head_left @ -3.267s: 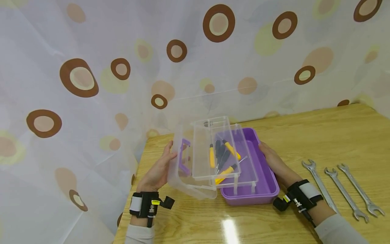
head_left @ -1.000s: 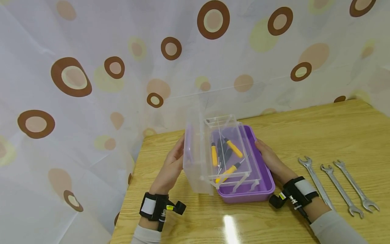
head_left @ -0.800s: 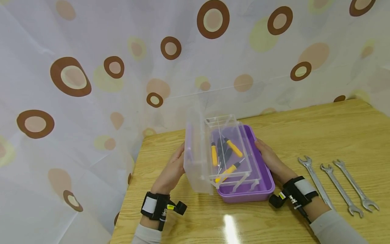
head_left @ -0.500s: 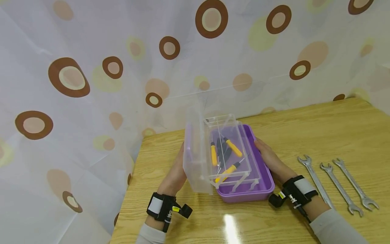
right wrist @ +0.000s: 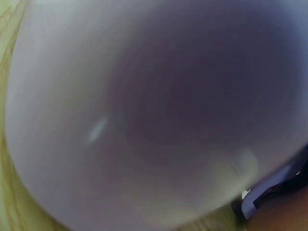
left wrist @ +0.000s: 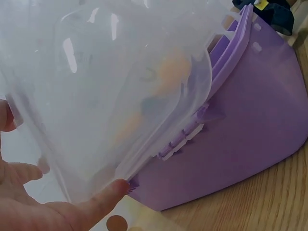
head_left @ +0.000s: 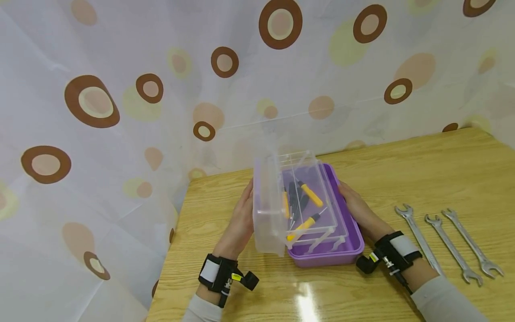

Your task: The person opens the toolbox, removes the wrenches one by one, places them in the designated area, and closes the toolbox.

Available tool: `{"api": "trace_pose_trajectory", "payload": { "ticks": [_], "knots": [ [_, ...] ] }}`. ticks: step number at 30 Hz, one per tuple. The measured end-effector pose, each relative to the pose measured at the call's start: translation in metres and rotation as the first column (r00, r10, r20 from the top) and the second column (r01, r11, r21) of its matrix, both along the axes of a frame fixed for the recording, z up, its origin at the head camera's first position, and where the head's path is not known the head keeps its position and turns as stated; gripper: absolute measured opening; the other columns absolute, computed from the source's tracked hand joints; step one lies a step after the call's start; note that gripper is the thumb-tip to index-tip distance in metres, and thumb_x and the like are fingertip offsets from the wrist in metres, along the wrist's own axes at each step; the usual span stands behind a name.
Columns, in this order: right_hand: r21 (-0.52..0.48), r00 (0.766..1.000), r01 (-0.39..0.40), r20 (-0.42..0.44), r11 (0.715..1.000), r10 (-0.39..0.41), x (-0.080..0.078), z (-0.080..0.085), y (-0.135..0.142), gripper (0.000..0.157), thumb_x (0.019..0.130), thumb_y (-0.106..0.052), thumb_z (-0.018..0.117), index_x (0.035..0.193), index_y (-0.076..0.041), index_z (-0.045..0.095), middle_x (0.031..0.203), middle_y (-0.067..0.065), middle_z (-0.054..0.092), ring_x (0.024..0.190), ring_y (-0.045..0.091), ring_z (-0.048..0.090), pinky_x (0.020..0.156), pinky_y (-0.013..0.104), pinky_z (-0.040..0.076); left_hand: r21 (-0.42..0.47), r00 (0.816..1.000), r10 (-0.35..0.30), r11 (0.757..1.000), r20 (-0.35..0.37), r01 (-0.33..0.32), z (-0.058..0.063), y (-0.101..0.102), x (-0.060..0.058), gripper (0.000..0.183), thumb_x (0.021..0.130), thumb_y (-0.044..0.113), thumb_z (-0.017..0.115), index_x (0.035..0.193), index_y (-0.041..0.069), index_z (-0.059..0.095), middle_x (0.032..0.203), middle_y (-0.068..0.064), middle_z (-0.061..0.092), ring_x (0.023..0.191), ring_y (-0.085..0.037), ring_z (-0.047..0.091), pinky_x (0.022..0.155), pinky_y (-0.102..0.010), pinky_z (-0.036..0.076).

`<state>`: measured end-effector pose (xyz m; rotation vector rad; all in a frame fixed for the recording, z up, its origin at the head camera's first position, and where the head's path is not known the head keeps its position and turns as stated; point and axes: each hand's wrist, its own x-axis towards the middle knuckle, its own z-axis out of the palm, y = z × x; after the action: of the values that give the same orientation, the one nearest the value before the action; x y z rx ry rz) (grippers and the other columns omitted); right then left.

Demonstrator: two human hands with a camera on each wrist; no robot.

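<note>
In the head view a purple toolbox (head_left: 354, 241) stands on the table, its translucent lid (head_left: 268, 223) raised on the left. Clear stepped trays (head_left: 318, 230) sit over the box. Several screwdrivers show through them, among them yellow-handled screwdrivers (head_left: 310, 194) and a dark-handled screwdriver (head_left: 302, 203). My left hand (head_left: 239, 226) presses the lid's outer side; in the left wrist view the thumb (left wrist: 103, 202) and fingers are spread against the lid (left wrist: 96, 96). My right hand (head_left: 360, 212) rests along the box's right wall, its fingers partly hidden. A blurred pale purple surface fills most of the right wrist view.
Three open-end wrenches lie right of my right arm: the left wrench (head_left: 420, 235), the middle wrench (head_left: 452, 248) and the right wrench (head_left: 472, 241). A patterned curtain (head_left: 161, 44) hangs behind the wooden table (head_left: 442, 174) and down its left side.
The lid has swung right from its earlier leaning-back position, beyond upright, and now covers part of the trays. My left hand has moved right with it. My right hand stays at the box.
</note>
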<state>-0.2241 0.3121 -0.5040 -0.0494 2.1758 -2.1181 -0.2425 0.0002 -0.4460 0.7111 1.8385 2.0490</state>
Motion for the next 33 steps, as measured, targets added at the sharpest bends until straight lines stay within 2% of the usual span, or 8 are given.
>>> {"api": "trace_pose_trajectory", "payload": {
  "ticks": [5, 9, 15, 21, 24, 27, 29, 33],
  "knots": [
    [0.013, 1.000, 0.009, -0.002, 1.000, -0.009, 0.000, 0.000, -0.001, 0.061, 0.116, -0.041, 0.016, 0.170, -0.014, 0.009, 0.172, 0.018, 0.020, 0.153, 0.035, 0.028, 0.106, 0.018, 0.041, 0.025, 0.992, 0.034, 0.999, 0.125, -0.038, -0.003, 0.003, 0.004, 0.063, 0.111, 0.050, 0.046, 0.166, 0.040, 0.016, 0.169, 0.005, 0.025, 0.149, -0.030, 0.039, 0.117, -0.056, 0.035],
    [0.024, 1.000, 0.000, -0.015, 1.000, 0.001, 0.000, 0.000, -0.001, 0.061, 0.116, -0.040, 0.015, 0.170, -0.013, 0.008, 0.173, 0.019, 0.018, 0.154, 0.036, 0.025, 0.111, 0.022, 0.038, -0.004, 0.979, 0.046, 0.999, 0.201, -0.046, -0.008, 0.006, 0.006, 0.078, 0.108, 0.058, 0.043, 0.168, 0.035, -0.002, 0.173, -0.005, 0.013, 0.153, -0.039, 0.031, 0.118, -0.065, 0.028],
    [0.016, 0.999, -0.010, -0.034, 1.000, 0.010, 0.000, -0.001, -0.003, 0.061, 0.116, -0.038, 0.014, 0.169, -0.009, 0.008, 0.172, 0.022, 0.019, 0.153, 0.038, 0.025, 0.098, 0.011, 0.041, -0.012, 0.978, 0.057, 0.998, 0.202, -0.056, -0.015, 0.011, 0.008, 0.082, 0.107, 0.067, 0.033, 0.167, 0.033, -0.011, 0.176, -0.005, 0.006, 0.160, -0.032, 0.013, 0.122, -0.069, 0.014],
    [0.014, 1.000, -0.003, -0.027, 1.000, 0.004, 0.001, -0.001, -0.003, 0.062, 0.116, -0.039, 0.014, 0.169, -0.008, 0.009, 0.171, 0.022, 0.021, 0.152, 0.037, 0.028, 0.099, 0.014, 0.041, 0.044, 0.982, 0.056, 0.997, 0.181, -0.065, -0.018, 0.014, 0.011, 0.074, 0.108, 0.059, 0.030, 0.167, 0.035, -0.010, 0.171, -0.007, 0.022, 0.155, -0.033, 0.026, 0.122, -0.065, 0.020],
    [0.032, 1.000, 0.007, -0.019, 0.999, -0.007, 0.001, -0.001, -0.002, 0.063, 0.116, -0.041, 0.015, 0.169, -0.008, 0.009, 0.171, 0.022, 0.021, 0.151, 0.036, 0.029, 0.101, 0.015, 0.040, 0.029, 0.980, 0.078, 0.996, 0.183, -0.085, -0.017, 0.015, 0.013, 0.072, 0.109, 0.056, 0.031, 0.167, 0.036, -0.007, 0.169, -0.009, 0.026, 0.150, -0.034, 0.034, 0.120, -0.065, 0.024],
    [0.048, 1.000, 0.017, -0.012, 0.999, -0.017, 0.001, -0.001, 0.000, 0.064, 0.116, -0.042, 0.015, 0.169, -0.006, 0.010, 0.170, 0.023, 0.022, 0.151, 0.037, 0.029, 0.108, 0.022, 0.040, -0.013, 0.978, 0.111, 0.994, 0.179, -0.111, -0.016, 0.017, 0.015, 0.072, 0.110, 0.053, 0.033, 0.168, 0.035, -0.005, 0.169, -0.011, 0.026, 0.145, -0.035, 0.040, 0.119, -0.065, 0.027],
    [0.057, 1.000, 0.017, -0.011, 0.998, -0.016, 0.001, 0.000, 0.001, 0.064, 0.116, -0.041, 0.014, 0.168, -0.005, 0.009, 0.171, 0.024, 0.019, 0.152, 0.038, 0.026, 0.117, 0.033, 0.036, -0.031, 0.974, 0.134, 0.991, 0.183, -0.131, -0.014, 0.019, 0.015, 0.073, 0.110, 0.053, 0.034, 0.169, 0.033, -0.004, 0.168, -0.013, 0.026, 0.143, -0.034, 0.042, 0.118, -0.064, 0.028],
    [0.055, 1.000, 0.004, -0.019, 0.999, -0.003, 0.000, 0.000, 0.001, 0.062, 0.116, -0.038, 0.013, 0.168, -0.006, 0.004, 0.173, 0.023, 0.011, 0.156, 0.041, 0.017, 0.126, 0.056, 0.019, -0.032, 0.970, 0.154, 0.988, 0.186, -0.151, -0.013, 0.020, 0.016, 0.074, 0.109, 0.052, 0.035, 0.169, 0.032, -0.004, 0.168, -0.016, 0.027, 0.144, -0.035, 0.041, 0.119, -0.062, 0.028]
  ]
}}
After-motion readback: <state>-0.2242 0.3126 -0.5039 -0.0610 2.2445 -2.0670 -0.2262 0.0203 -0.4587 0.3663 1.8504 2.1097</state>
